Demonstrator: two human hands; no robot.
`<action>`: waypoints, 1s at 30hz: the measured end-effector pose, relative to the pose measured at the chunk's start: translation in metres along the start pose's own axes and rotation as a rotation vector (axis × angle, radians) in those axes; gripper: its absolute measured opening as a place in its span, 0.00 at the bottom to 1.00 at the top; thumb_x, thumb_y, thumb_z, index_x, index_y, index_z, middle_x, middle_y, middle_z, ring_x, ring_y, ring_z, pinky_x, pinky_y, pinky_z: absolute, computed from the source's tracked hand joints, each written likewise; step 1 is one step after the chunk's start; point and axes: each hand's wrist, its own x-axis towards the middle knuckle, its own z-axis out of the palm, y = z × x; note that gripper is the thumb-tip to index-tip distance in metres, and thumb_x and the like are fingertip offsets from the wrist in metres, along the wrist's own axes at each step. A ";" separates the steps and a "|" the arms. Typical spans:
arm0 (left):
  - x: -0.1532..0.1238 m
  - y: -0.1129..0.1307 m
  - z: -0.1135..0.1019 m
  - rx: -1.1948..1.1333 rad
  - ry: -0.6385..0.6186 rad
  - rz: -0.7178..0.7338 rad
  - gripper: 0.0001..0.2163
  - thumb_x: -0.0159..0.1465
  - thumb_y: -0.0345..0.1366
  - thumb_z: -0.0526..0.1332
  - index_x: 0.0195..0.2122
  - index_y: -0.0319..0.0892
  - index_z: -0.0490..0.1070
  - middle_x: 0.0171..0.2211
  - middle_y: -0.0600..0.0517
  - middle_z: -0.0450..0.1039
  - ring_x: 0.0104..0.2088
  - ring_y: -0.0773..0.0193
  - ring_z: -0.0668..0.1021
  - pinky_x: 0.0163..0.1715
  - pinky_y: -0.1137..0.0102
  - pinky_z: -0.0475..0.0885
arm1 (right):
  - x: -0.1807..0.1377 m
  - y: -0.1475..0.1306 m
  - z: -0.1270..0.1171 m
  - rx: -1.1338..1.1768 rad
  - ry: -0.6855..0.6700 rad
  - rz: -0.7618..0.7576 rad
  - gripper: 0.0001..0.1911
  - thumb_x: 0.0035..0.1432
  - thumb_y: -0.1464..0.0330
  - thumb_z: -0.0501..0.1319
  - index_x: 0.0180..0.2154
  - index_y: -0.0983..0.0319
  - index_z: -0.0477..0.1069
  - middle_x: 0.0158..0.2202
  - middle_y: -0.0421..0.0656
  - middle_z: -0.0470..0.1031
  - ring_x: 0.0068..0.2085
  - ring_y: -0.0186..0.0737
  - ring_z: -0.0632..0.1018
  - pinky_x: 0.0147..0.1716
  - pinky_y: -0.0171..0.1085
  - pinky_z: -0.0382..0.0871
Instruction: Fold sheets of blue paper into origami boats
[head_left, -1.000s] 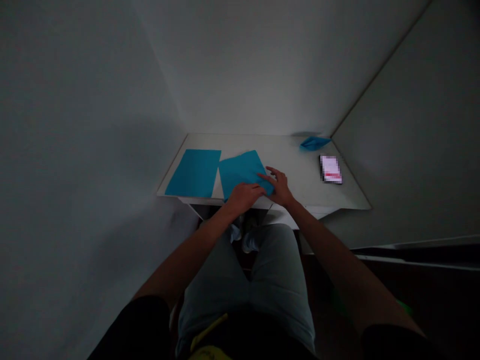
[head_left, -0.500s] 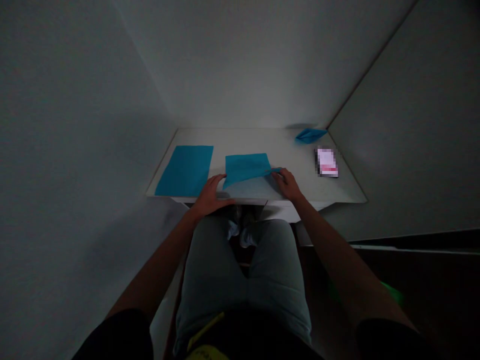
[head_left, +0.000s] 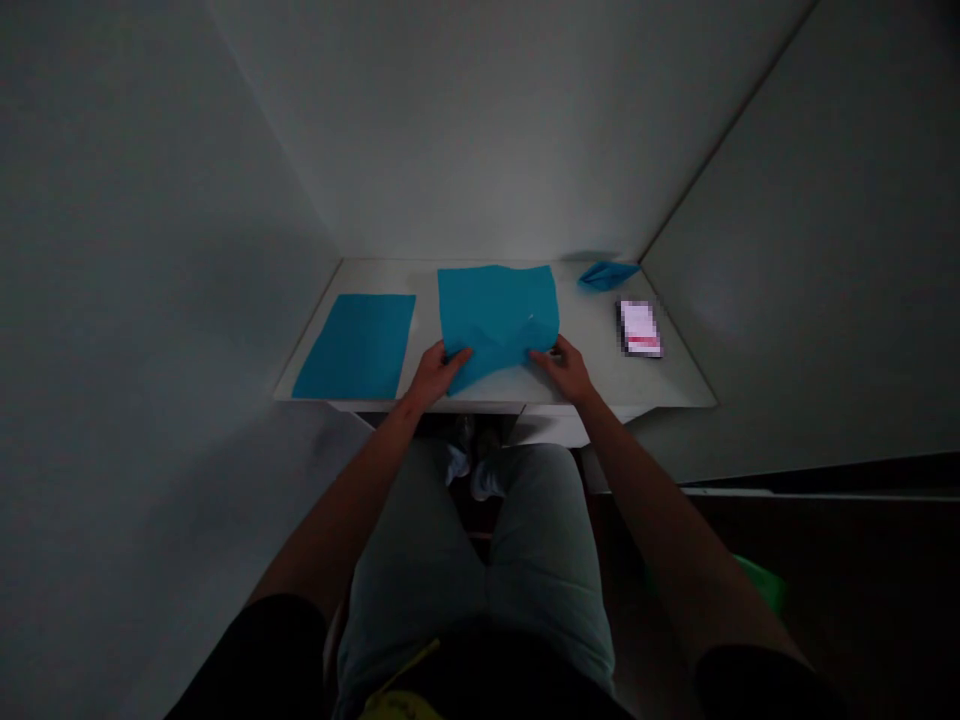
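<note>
Between my hands a sheet of blue paper (head_left: 495, 305) is raised a little off the white table, its lower edge uneven and its surface bent. My left hand (head_left: 435, 372) grips the lower left part, thumb on top and fingers behind it. On the lower right, my right hand (head_left: 564, 370) pinches the sheet the same way, with the thumb across its front. To the left of my left hand, another blue sheet (head_left: 356, 345) lies flat. A folded blue paper boat (head_left: 606, 276) rests at the back right.
The white table (head_left: 600, 385) stands against walls at the back and both sides. A phone (head_left: 640, 328) with a blurred-out screen lies near its right side. Below the front edge are a drawer (head_left: 551, 428) and my legs. Something green (head_left: 761, 583) is on the dark floor to the right.
The paper between my hands has opened out from a smaller, folded-looking shape to a larger sheet and is lifted. My left hand has closed on its edge. The view has shifted slightly.
</note>
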 end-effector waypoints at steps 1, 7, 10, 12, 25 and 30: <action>0.005 0.002 -0.004 -0.035 -0.014 -0.023 0.19 0.69 0.51 0.69 0.52 0.42 0.82 0.52 0.44 0.86 0.51 0.51 0.84 0.54 0.57 0.81 | 0.000 0.000 -0.001 0.027 -0.001 0.014 0.29 0.58 0.36 0.69 0.40 0.54 0.77 0.39 0.43 0.82 0.42 0.48 0.80 0.49 0.48 0.76; 0.024 0.000 -0.019 -0.018 -0.023 -0.077 0.18 0.68 0.49 0.71 0.53 0.42 0.82 0.52 0.42 0.86 0.51 0.49 0.85 0.53 0.55 0.81 | 0.001 0.002 -0.001 0.209 0.027 0.103 0.32 0.58 0.34 0.68 0.38 0.56 0.77 0.29 0.39 0.74 0.30 0.40 0.74 0.32 0.41 0.73; 0.019 -0.009 -0.019 0.080 0.002 -0.052 0.19 0.66 0.50 0.72 0.50 0.42 0.82 0.51 0.42 0.86 0.50 0.49 0.85 0.54 0.55 0.81 | 0.000 0.001 0.002 0.206 -0.014 0.136 0.32 0.54 0.35 0.71 0.39 0.56 0.78 0.28 0.38 0.73 0.29 0.39 0.73 0.31 0.40 0.71; 0.014 -0.012 -0.018 0.087 -0.009 -0.037 0.21 0.65 0.52 0.72 0.50 0.41 0.82 0.51 0.43 0.86 0.50 0.50 0.85 0.53 0.56 0.81 | 0.000 0.001 0.004 0.177 -0.046 0.138 0.31 0.54 0.36 0.72 0.38 0.56 0.78 0.29 0.38 0.74 0.30 0.39 0.73 0.32 0.40 0.71; 0.017 -0.017 -0.017 -0.091 -0.054 -0.021 0.24 0.66 0.56 0.70 0.51 0.41 0.80 0.51 0.41 0.86 0.52 0.50 0.85 0.58 0.53 0.81 | 0.001 0.010 0.002 0.177 -0.080 0.142 0.29 0.58 0.38 0.71 0.42 0.55 0.76 0.28 0.38 0.74 0.29 0.41 0.74 0.28 0.40 0.71; 0.019 -0.024 -0.020 -0.110 -0.031 0.011 0.23 0.66 0.55 0.69 0.51 0.42 0.80 0.50 0.42 0.86 0.51 0.51 0.85 0.58 0.54 0.80 | 0.003 0.008 0.002 0.224 -0.077 0.099 0.29 0.57 0.40 0.71 0.48 0.54 0.76 0.38 0.41 0.79 0.37 0.44 0.79 0.37 0.43 0.76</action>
